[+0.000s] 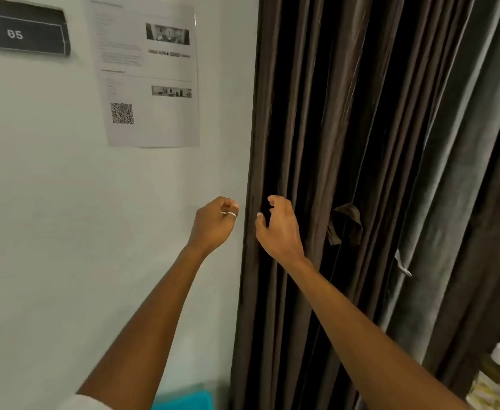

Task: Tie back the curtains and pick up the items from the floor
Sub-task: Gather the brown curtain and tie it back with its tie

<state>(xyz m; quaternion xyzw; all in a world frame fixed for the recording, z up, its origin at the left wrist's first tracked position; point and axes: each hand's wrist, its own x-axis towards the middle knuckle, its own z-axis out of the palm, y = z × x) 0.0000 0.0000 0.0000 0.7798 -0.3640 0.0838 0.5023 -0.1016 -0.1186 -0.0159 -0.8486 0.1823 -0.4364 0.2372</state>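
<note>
Low down, a teal object sits beside the brown curtain. Bare wall gives room left of its hanging edge. There the left hand curls closed on nothing. The right hand, fingers apart and half-bent, hangs at the outer folds; contact unclear.

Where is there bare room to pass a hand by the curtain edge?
Bare wall strip between the sheet and the curtain edge, above the left hand. Crowded right of the right hand: tight folds and the tie.
</note>
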